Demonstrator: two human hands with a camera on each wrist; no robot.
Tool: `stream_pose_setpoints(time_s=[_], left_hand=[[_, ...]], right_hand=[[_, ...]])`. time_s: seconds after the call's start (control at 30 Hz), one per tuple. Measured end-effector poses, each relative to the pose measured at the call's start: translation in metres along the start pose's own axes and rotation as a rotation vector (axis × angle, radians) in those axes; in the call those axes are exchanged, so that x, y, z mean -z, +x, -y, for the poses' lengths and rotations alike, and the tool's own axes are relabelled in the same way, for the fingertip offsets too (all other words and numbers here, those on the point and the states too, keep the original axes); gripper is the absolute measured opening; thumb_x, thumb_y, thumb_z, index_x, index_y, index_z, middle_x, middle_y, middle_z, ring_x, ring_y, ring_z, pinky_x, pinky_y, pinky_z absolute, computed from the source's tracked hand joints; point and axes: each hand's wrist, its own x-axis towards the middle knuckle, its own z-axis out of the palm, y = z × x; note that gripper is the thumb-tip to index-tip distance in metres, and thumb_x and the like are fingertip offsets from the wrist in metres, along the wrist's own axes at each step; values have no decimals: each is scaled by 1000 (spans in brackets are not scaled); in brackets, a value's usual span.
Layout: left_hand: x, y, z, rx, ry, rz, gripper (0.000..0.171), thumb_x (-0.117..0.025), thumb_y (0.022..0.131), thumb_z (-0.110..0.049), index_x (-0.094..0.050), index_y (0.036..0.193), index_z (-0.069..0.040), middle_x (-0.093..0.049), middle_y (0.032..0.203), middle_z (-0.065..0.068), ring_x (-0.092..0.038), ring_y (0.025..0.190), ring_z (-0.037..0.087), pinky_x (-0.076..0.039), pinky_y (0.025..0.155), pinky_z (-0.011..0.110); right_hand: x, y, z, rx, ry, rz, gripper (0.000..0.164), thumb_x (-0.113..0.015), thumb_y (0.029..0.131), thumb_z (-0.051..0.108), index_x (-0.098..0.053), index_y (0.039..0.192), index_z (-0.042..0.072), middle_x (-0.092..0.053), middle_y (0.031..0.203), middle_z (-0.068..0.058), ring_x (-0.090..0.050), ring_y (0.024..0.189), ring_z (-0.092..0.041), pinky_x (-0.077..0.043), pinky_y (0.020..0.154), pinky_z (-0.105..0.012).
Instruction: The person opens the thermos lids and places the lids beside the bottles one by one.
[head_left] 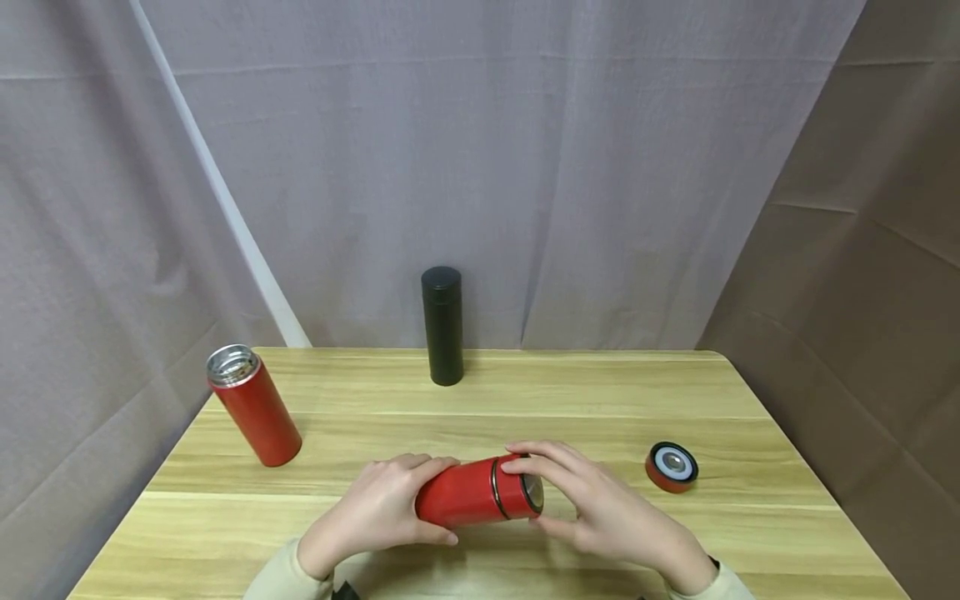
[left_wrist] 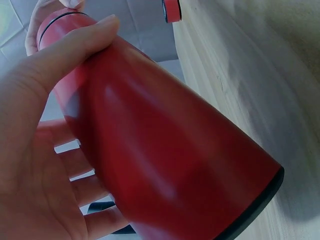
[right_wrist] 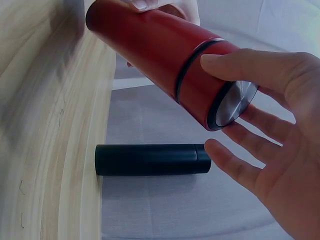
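A red thermos [head_left: 461,496] lies tilted on its side in front of me in the head view, its lid [head_left: 516,498] at the right end. My left hand [head_left: 382,504] grips the body, thumb along the near side and fingers over the far side. At the lid, my right hand [head_left: 600,504] has its thumb on the red side and fingers round the far side. The right wrist view shows the lid's silver top [right_wrist: 236,104] and a dark ring [right_wrist: 186,70] where lid meets body. Below the thermos base [left_wrist: 255,210], a shadow falls on the wood.
On the left stands a second red thermos [head_left: 262,421], its steel mouth uncovered. A loose red lid [head_left: 673,463] lies on the right, inner side up. Towards the back, a black thermos [head_left: 444,333] stands upright on the wooden table [head_left: 360,379]. Grey curtains [head_left: 480,167] hang behind.
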Motion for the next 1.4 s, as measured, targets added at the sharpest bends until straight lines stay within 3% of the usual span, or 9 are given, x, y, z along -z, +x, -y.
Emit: stream_pose_setpoints(time_s=[0.13, 0.23, 0.37, 0.47, 0.57, 0.73, 1.13, 1.23, 1.4], left_hand=[[0, -1, 0, 0, -5, 6, 80, -85, 66, -63, -63, 133, -26, -69, 107, -8, -63, 91, 6, -46, 62, 30], [0, -1, 0, 1, -11, 7, 80, -86, 66, -62, -64, 133, -25, -69, 105, -8, -62, 90, 5, -46, 62, 30], [1, -2, 1, 2, -15, 4, 80, -86, 65, -63, -64, 132, -25, -68, 105, -9, -61, 90, 5, -45, 62, 30], [1, -2, 0, 2, -16, 5, 80, -86, 65, -63, -64, 132, -25, -68, 106, -9, -61, 91, 5, -45, 62, 30], [1, -1, 0, 0, -17, 10, 80, -86, 65, -62, -64, 132, -26, -68, 106, -9, -61, 91, 6, -45, 62, 30], [2, 1, 0, -3, -19, 15, 79, -87, 64, -61, -64, 132, -29, -68, 106, -9, -61, 90, 5, -44, 61, 29], [4, 0, -2, -5, -15, 18, 79, -86, 65, -62, -63, 133, -29, -68, 107, -10, -61, 91, 6, -45, 62, 29], [4, 0, -2, -1, -7, 15, 80, -86, 65, -62, -63, 133, -28, -68, 106, -10, -61, 91, 6, -45, 62, 30], [2, 0, -3, -7, 16, 7, 80, -86, 65, -62, -64, 133, -26, -68, 107, -8, -62, 91, 6, -45, 62, 30]], right_hand=[[-2, 1, 1, -74, 2, -6, 69, -83, 83, 37, -50, 144, 28, -49, 146, 8, -54, 126, -15, -54, 90, -41], [-3, 2, 2, -183, -5, -1, 71, -77, 83, 55, -49, 143, 30, -52, 141, 14, -56, 124, -11, -53, 91, -42], [-4, 3, 1, -285, -12, 29, 73, -73, 83, 62, -52, 142, 27, -60, 127, 16, -62, 112, -8, -55, 85, -38], [-4, 1, 0, -315, -8, 53, 73, -71, 83, 64, -53, 142, 24, -63, 118, 16, -62, 102, -4, -55, 79, -34], [-4, 0, 0, -319, -4, 54, 71, -69, 84, 65, -54, 141, 25, -63, 113, 18, -61, 98, -2, -54, 76, -32], [-3, -1, 0, -288, 2, 35, 70, -71, 83, 64, -52, 142, 29, -61, 121, 18, -61, 102, -3, -55, 79, -34], [-2, -2, 1, -140, 12, 25, 72, -80, 85, 44, -44, 147, 35, -54, 136, 15, -59, 120, -11, -55, 89, -42], [-3, -2, 1, -156, 20, 21, 72, -78, 85, 49, -44, 147, 35, -54, 136, 15, -59, 119, -10, -55, 88, -41], [-4, -3, 1, -255, 34, 27, 68, -71, 87, 57, -47, 145, 32, -57, 132, 15, -61, 112, -8, -55, 85, -39]])
